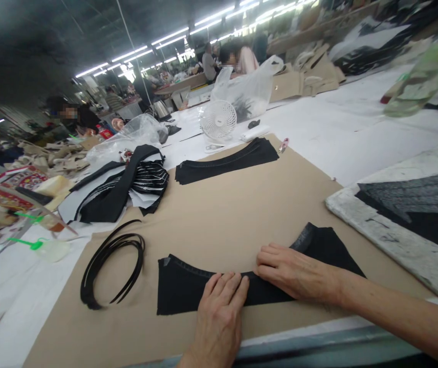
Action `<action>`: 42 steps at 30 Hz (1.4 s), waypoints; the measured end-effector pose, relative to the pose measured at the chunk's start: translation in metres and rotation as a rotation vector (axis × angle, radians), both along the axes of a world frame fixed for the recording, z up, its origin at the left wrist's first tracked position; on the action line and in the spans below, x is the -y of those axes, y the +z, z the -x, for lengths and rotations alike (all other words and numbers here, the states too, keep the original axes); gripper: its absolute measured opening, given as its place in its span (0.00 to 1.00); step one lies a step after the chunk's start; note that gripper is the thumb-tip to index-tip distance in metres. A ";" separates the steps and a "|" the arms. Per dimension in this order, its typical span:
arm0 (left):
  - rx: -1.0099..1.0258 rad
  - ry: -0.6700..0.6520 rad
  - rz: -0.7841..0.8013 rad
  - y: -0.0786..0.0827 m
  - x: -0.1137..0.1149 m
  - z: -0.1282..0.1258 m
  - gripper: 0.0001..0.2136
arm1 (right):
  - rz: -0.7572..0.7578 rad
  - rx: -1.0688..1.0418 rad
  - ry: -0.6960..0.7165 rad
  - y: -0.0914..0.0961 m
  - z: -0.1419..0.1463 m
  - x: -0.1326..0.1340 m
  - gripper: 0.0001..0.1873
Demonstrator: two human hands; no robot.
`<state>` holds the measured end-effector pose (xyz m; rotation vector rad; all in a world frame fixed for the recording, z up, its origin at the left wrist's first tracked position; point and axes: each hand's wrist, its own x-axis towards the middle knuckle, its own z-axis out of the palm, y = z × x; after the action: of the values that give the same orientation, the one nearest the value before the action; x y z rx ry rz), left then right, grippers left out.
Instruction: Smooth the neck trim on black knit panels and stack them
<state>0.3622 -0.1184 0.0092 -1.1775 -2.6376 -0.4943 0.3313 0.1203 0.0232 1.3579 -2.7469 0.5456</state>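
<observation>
A curved black fabric piece (180,289) lies on the brown paper (226,220) in front of me. Along its concave upper edge runs a narrow greyish strip. My left hand (221,312) rests flat on its middle, fingers stretched to the curved edge. Just to the right, my right hand (296,271) has its fingers drawn together on that same edge; the thumb is hidden. Beyond both hands sits a stack of similar black pieces (228,163). On the left lies a loose coil of dark strips (88,286).
A bundle of black and striped pieces (121,189) sits at the left. Farther back stand a white fan (219,121) and a plastic bag (257,84). A pale board (380,225) with black fabric is at right, and a green bottle (420,84) behind it. People work in the background.
</observation>
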 end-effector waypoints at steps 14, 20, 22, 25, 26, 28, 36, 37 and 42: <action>0.472 0.197 -0.114 0.021 -0.039 0.017 0.17 | 0.032 0.277 -0.148 0.019 -0.001 0.002 0.05; 0.489 0.174 -0.115 0.021 -0.044 0.017 0.15 | 0.062 0.297 -0.123 0.018 -0.002 -0.006 0.01; 0.427 0.170 -0.095 0.017 -0.044 0.012 0.14 | 0.061 0.262 -0.122 0.016 -0.005 -0.008 0.02; 0.266 0.126 -0.051 0.004 -0.042 0.000 0.14 | 0.023 0.187 -0.112 0.013 -0.009 -0.011 0.02; 0.181 0.096 -0.043 0.000 -0.040 -0.004 0.15 | -0.003 0.157 -0.099 0.012 -0.010 -0.011 0.04; -0.007 0.042 -0.050 -0.007 -0.035 -0.012 0.19 | -0.057 0.102 -0.064 0.011 -0.010 -0.012 0.07; 0.031 0.059 -0.137 0.005 -0.024 -0.014 0.17 | 0.025 0.263 -0.158 0.018 0.000 -0.025 0.09; 0.082 0.117 -0.162 0.008 -0.027 -0.012 0.16 | 0.025 0.293 -0.164 0.019 0.001 -0.026 0.09; 0.349 0.281 -0.162 0.019 -0.050 -0.001 0.16 | -0.003 0.393 -0.177 0.023 0.003 -0.029 0.09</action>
<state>0.3636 -0.0679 0.0278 -0.7095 -2.9165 -0.9065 0.3283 0.1493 0.0460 1.0895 -3.1297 0.8789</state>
